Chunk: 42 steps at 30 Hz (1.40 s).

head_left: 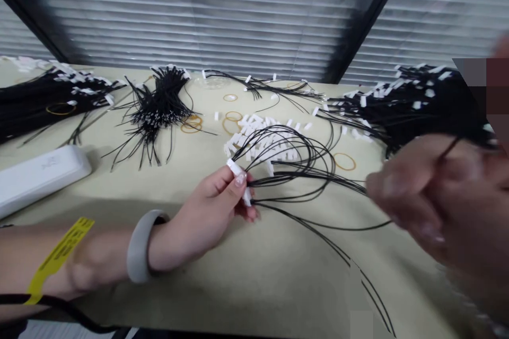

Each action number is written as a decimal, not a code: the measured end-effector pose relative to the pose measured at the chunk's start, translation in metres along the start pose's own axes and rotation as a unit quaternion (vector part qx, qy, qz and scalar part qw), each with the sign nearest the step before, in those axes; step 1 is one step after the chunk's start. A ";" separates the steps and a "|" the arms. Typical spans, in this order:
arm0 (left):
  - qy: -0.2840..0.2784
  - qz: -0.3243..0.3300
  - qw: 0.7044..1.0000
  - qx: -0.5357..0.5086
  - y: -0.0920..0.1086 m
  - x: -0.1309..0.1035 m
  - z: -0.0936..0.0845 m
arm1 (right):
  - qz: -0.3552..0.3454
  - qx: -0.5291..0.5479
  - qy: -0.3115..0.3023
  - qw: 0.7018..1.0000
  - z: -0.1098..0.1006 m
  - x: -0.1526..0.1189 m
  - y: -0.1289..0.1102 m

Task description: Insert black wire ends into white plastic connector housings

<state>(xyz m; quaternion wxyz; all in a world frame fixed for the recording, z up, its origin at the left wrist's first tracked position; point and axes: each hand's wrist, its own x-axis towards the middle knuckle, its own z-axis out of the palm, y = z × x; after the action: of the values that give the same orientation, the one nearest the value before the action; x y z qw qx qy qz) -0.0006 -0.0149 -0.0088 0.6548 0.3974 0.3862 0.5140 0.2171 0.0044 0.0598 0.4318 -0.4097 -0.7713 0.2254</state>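
Near the middle, my left hand [222,193] pinches a white connector [237,168] between thumb and fingers. From it, thin black wires [294,174] loop up and run to the right, and a few hang down toward the table's front edge. At the right, close to the camera and blurred, my right hand [421,190] has its fingers curled together where several wires end; what exactly lies inside them is hidden. A pile of small white connectors [258,135] lies just behind the loops.
Black wire bundles with white ends lie at the left [35,98] and right [429,100]. A bundle with bare tips [159,100] stands left of centre. Rubber bands [345,161] are scattered about. A white box [43,177] lies at left. Blinds [199,10] rise behind the table [278,286].
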 end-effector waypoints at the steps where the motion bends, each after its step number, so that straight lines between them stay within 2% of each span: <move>1: -0.011 0.005 1.000 0.010 0.000 -0.001 0.000 | -0.001 0.020 -0.020 1.000 0.001 0.000 -0.003; 4: -0.028 -0.002 0.999 0.042 0.001 -0.004 0.000 | -0.031 -0.019 -0.085 0.996 0.008 -0.001 -0.009; 6: -0.041 -0.012 0.997 0.065 0.002 -0.006 0.002 | -0.068 -0.085 -0.095 0.990 0.013 -0.001 -0.009; 9: -0.065 -0.005 0.994 0.089 0.003 -0.009 0.004 | -0.082 -0.126 -0.082 0.985 0.017 0.001 -0.006; 13: -0.076 0.010 0.990 0.122 0.002 -0.011 0.004 | -0.045 -0.153 -0.057 0.986 0.018 0.002 -0.003; 24: -0.089 0.017 0.983 0.157 0.000 -0.012 0.002 | -0.042 -0.169 -0.057 0.983 0.021 0.001 -0.004; 35: -0.041 0.056 0.959 0.276 0.006 -0.014 0.007 | -0.064 -0.191 -0.072 0.977 0.021 -0.002 -0.006; 42: -0.022 0.084 0.950 0.299 0.003 -0.013 0.008 | -0.043 -0.176 -0.105 0.978 0.019 -0.004 -0.008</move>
<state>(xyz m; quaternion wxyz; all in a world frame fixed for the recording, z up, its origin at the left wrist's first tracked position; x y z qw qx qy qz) 0.0034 -0.0276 -0.0013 0.4691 0.6167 0.4731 0.4192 0.1983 -0.0034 0.0536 0.2785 -0.4193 -0.8572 0.1090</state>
